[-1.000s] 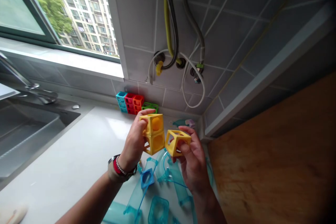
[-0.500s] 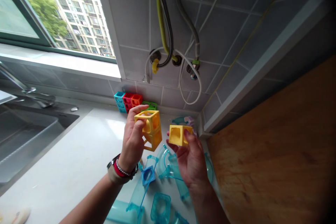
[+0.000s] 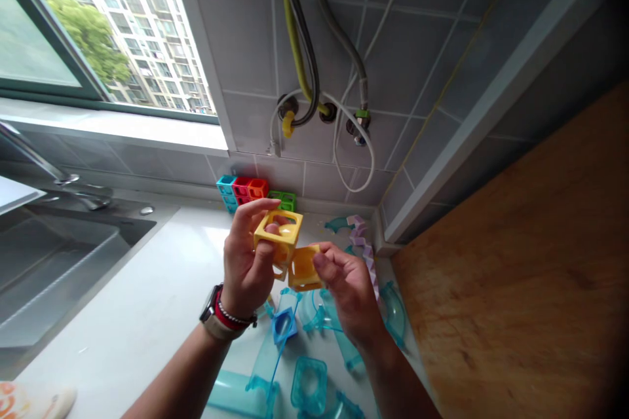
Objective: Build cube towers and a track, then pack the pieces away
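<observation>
My left hand is closed around a yellow pair of joined hollow cubes, with fingertips showing through the upper opening. In my right hand a single yellow hollow cube is pinched between thumb and fingers. The single cube sits against the lower right side of the pair; whether the two are joined I cannot tell. Below my hands lie clear teal track pieces, a blue cube piece and a square teal piece on the white counter.
Teal, red and orange cubes stand by the tiled wall, with green cubes beside them. Purple zigzag pieces lie at the back right. A sink is at left, a wooden panel at right. Hoses hang above.
My right hand has moved left and brought the single yellow cube up against the pair. My left hand has tilted the pair so its top opening faces me more.
</observation>
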The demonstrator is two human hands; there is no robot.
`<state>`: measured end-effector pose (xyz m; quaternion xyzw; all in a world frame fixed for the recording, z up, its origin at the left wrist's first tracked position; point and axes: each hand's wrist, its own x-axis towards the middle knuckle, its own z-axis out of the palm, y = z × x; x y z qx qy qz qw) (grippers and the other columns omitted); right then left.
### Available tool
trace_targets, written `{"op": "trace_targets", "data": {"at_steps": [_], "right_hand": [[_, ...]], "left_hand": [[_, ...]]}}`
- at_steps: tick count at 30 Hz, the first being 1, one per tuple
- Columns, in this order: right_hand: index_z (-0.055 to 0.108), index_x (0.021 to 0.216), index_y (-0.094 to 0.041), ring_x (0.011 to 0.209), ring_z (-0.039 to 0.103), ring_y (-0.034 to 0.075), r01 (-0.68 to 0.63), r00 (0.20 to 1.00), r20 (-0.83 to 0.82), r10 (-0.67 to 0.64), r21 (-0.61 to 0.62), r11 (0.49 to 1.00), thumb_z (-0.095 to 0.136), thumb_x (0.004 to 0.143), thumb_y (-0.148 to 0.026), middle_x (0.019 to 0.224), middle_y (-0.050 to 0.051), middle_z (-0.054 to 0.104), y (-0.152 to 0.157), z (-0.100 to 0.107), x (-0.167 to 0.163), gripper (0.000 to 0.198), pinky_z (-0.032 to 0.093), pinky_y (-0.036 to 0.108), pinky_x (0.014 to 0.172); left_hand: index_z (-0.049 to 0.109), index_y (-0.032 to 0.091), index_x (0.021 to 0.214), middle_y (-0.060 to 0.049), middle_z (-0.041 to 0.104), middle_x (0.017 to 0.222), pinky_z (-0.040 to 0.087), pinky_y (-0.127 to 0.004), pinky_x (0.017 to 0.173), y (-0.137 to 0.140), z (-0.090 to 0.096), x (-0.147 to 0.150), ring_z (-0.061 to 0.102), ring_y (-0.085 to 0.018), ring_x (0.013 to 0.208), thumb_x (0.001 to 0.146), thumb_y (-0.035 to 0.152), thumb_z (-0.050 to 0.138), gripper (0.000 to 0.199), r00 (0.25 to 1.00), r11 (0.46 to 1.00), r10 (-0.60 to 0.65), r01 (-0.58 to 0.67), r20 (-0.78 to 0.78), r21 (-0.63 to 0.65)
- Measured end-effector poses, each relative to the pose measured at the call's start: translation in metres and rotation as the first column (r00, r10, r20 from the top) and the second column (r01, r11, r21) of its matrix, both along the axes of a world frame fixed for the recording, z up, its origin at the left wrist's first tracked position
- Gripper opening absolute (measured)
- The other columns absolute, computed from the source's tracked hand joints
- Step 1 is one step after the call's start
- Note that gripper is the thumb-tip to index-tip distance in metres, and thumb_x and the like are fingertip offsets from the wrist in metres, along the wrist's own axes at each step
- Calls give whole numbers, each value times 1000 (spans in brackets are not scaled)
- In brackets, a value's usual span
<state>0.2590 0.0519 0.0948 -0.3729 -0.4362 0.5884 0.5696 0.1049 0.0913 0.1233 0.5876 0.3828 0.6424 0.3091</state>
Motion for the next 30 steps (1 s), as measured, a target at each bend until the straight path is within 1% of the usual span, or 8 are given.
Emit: {"op": "trace_targets", "data": {"at_steps": [2,4,10,13,16,19,25,30], "right_hand": [[70,97,-19,92,70,20,-79,994,-77,78,-8,997,77,86,-52,111,7,70,-1,2,0,36,61,30,73],[65,103,-21,99,70,22,-74,994,-81,75,17,997,86,78,-46,109,5,71,-2,3,-1,41,62,30,76],[54,105,-27,90,71,18,194,981,-26,-193,108,975,91,75,-34,96,-1,69,-2,-1,-10,48,61,29,76],[53,118,-28,95,71,20,264,964,10,-267,126,956,91,75,-34,102,1,69,-4,-3,-16,58,61,31,79],[56,118,-27,99,70,20,317,946,17,-322,136,938,88,78,-35,109,4,69,-5,-5,-22,52,61,32,82],[56,115,-26,97,70,20,355,934,-10,-357,130,926,86,80,-36,108,4,68,-4,-5,-24,47,61,31,82],[54,112,-25,94,70,18,315,948,-11,-317,155,936,84,83,-38,106,2,67,-1,-4,-17,44,61,30,79],[55,112,-25,96,71,19,202,979,-15,-202,153,967,76,91,-40,107,3,70,-4,-1,-15,33,60,31,83]], "left_hand": [[64,23,121,-5,70,99,51,-31,75,2,2,-2,67,-22,86,98,40,58,30,999,999,32,-32,45,-2],[64,22,121,-4,69,97,51,-30,74,5,3,-4,66,-21,83,98,38,56,29,995,999,28,-24,91,-40],[65,22,118,-4,68,111,49,-28,75,7,1,-2,64,-21,95,96,29,48,29,989,987,9,15,149,-159],[64,24,120,-4,66,119,50,-26,73,4,-1,4,64,-21,100,95,28,49,29,975,971,-2,55,220,-233],[58,26,127,-5,67,122,52,-27,69,0,-1,10,67,-24,103,97,33,50,32,938,946,-43,149,345,-287],[53,27,132,-6,70,122,57,-30,74,-3,-1,15,70,-27,107,95,34,54,38,903,924,-109,246,417,-292],[51,28,136,-8,71,122,60,-34,80,-7,-3,19,71,-29,109,94,42,63,46,898,927,-177,290,404,-238],[53,28,137,-8,72,121,61,-36,82,-13,-5,21,74,-27,106,99,48,57,43,937,958,-121,196,328,-208]]}}
